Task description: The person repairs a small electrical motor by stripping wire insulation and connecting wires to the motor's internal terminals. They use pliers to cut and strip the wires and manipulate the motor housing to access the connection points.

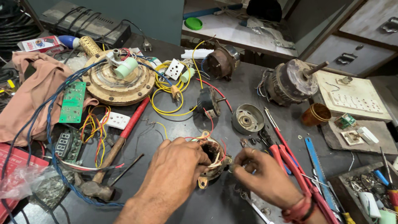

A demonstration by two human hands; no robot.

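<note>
Left hand: curled over the small motor coil, fingers clamped on its left side and top.
Right hand: fingertips pinched together just right of the coil, possibly on a wire end or small part; too small to tell.
Motor coil: low centre of the dark worktop, between the two hands, upright on its metal bracket, with red, yellow and white wires spilling off the rim.
Round metal cap: open side up, behind the right hand, apart from the coil.
Small black motor: behind the coil, joined to it by a red wire.
Red-handled pliers: just right of the right hand, lying slantwise beside a blue saw blade.
Hammer: left of the left hand, red and wooden handle, head towards the near edge.
Big round fan motor: far left, with a pale green cylinder on top.
Green circuit board: on a pink cloth at the left.
Large grey motor: far right, shaft pointing up-right.
Yellow wire loop: around a white socket and plug, mid-back.
</note>
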